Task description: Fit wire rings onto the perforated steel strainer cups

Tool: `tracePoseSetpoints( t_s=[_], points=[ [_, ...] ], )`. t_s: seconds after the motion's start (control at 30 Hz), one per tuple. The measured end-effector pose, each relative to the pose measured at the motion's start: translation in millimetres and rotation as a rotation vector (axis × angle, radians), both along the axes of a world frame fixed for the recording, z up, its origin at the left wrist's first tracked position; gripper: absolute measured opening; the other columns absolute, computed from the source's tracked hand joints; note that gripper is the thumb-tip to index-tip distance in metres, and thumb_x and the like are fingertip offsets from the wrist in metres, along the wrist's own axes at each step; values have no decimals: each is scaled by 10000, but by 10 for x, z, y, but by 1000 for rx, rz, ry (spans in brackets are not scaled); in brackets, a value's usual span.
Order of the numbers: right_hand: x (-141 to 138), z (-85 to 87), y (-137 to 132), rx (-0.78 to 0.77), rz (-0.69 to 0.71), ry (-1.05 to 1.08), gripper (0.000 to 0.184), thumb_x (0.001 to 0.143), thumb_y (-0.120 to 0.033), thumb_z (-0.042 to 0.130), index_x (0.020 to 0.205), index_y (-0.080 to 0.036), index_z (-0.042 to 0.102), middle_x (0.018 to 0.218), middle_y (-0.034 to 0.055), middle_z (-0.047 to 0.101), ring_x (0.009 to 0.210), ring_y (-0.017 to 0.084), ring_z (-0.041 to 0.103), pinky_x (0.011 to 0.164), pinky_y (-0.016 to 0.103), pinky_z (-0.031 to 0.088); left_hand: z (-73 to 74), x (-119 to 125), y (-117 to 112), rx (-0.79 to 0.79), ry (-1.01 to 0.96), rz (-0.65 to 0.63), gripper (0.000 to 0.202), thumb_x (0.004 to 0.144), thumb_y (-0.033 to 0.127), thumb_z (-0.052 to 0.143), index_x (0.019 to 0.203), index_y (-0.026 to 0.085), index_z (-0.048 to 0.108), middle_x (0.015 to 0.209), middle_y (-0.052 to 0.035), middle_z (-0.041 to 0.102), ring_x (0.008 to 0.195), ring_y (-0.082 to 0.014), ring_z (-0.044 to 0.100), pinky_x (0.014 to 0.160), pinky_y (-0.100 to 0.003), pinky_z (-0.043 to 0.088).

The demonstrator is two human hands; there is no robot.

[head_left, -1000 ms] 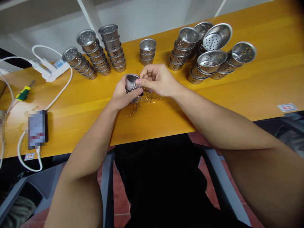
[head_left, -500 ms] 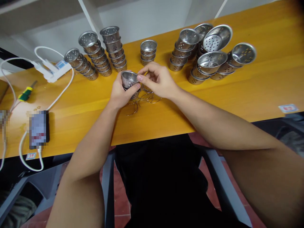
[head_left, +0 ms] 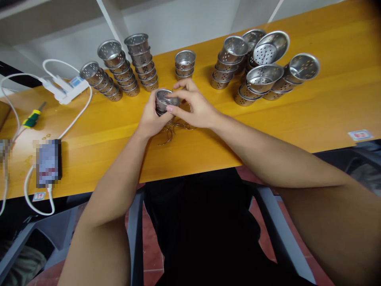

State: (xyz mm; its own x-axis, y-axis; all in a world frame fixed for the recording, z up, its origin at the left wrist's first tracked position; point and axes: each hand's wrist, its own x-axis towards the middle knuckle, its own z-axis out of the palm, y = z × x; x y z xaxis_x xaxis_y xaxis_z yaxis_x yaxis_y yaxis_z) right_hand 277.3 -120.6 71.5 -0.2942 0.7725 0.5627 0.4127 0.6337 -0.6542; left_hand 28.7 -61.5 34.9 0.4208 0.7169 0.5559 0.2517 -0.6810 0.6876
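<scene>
A small perforated metal cup (head_left: 163, 104) tilts in my left hand (head_left: 150, 119), whose fingers wrap round its left side and whose thumb lies across its front. At the cup's right rim is my right hand (head_left: 198, 105), thumb against the near edge and forefinger reaching over the opening. A thin line like wire shows inside the cup, but what it is I cannot make out. Another perforated cup shows partly below, largely hidden by my left thumb. Loose thin wire rings (head_left: 170, 135) lie on the table beneath my hands.
Stacked perforated cups (head_left: 144, 59) stand at the back left, a short stack (head_left: 185, 65) in the middle and more stacks (head_left: 264, 77) at the right. On the left are a power strip (head_left: 70, 91), a screwdriver (head_left: 32, 118) and a phone (head_left: 48, 163) with white cables.
My right hand has moved slightly left and down, its forefinger now over the cup's opening. The cup in my left hand has shifted a little right.
</scene>
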Motion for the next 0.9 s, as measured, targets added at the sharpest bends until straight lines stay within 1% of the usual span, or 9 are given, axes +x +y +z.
tracePoseSetpoints(
  t_s=[0.07,0.1,0.2,0.3,0.47,0.6,0.77,0.83,0.9],
  points=[
    [3,93,-64,65,-42,-37,505,1155,-718,875,1505,-354,861,1600,153,711,1566,434,666,1360,660,593,-26,1,30,14,18,-33,960,973,938,935,1619,288,645,1472,-115,847,1409,-359,841,1265,-579,721],
    [1,139,-101,78,-46,-65,439,1171,-672,868,1480,-361,857,1567,146,728,1535,426,682,1347,654,601,-34,3,43,32,24,-62,963,986,949,914,1637,296,639,1494,-109,848,1399,-346,843,1262,-585,727],
    [-16,238,-195,62,-18,-158,272,1245,-576,766,1319,-332,859,1375,126,787,1310,384,755,1207,609,660,-33,9,64,91,23,-132,972,1008,987,853,1668,309,631,1572,-109,834,1437,-338,835,1308,-604,713],
    [-16,285,-232,41,-27,-214,291,1273,-568,706,1216,-315,838,1289,116,807,1199,369,768,1127,586,662,-23,5,62,73,20,-104,1032,973,973,907,1698,297,618,1643,-139,802,1537,-381,808,1375,-594,671],
    [77,379,-209,15,-140,-212,295,1286,-608,663,1262,-358,818,1341,111,812,1236,374,755,1150,562,651,-74,-48,89,43,16,-44,1127,922,929,997,1784,355,551,1713,-147,743,1614,-414,768,1404,-601,641],
    [109,357,-149,24,-144,-191,216,1276,-539,711,1282,-339,793,1372,121,798,1254,373,773,1174,560,669,-109,-79,135,48,21,-32,1168,898,956,995,1793,355,545,1696,-147,746,1586,-415,773,1392,-612,642],
    [96,242,-60,23,-82,-154,183,1233,-487,772,1244,-306,796,1355,129,795,1181,368,799,1147,608,702,-34,-63,128,48,2,-37,1208,851,1014,986,1748,323,565,1730,-163,743,1571,-412,785,1370,-606,664],
    [130,260,-43,22,-90,-138,201,1222,-509,775,1245,-312,803,1375,133,799,1181,378,800,1156,628,703,10,-52,85,27,-15,-21,1197,836,1022,990,1721,321,590,1705,-165,760,1523,-405,812,1309,-584,698],
    [189,325,-44,26,-117,-123,229,1216,-551,774,1234,-325,807,1388,136,803,1214,393,790,1184,637,695,43,-40,25,-12,-19,5,1172,828,1016,1000,1694,322,623,1681,-167,776,1489,-399,827,1265,-567,716]
  ],
)
